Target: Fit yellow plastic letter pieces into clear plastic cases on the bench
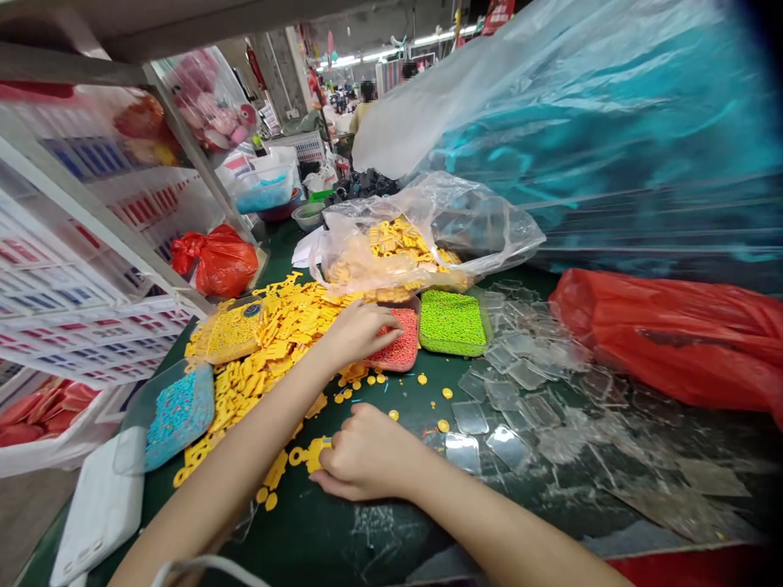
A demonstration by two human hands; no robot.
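My left hand (358, 330) reaches forward with its fingertips down in a tray of red beads (400, 349); the fingers are pressed together, and what they hold is hidden. My right hand (370, 454) rests curled on the dark green table (318, 530) and pinches a small yellow plastic piece (311, 453). A heap of yellow plastic pieces (269, 350) lies to the left of both hands. A tray of green beads (451, 320) sits right of the red one. Loose yellow discs (422, 379) dot the table between the hands.
Several clear plastic covers (507, 383) spread to the right. A tray of blue beads (177, 412) and a tray of yellow beads (232, 333) stand left. A clear bag of yellow parts (397, 244), red bags (673, 334) (217, 259), and a shelf rack (91, 244) surround the area.
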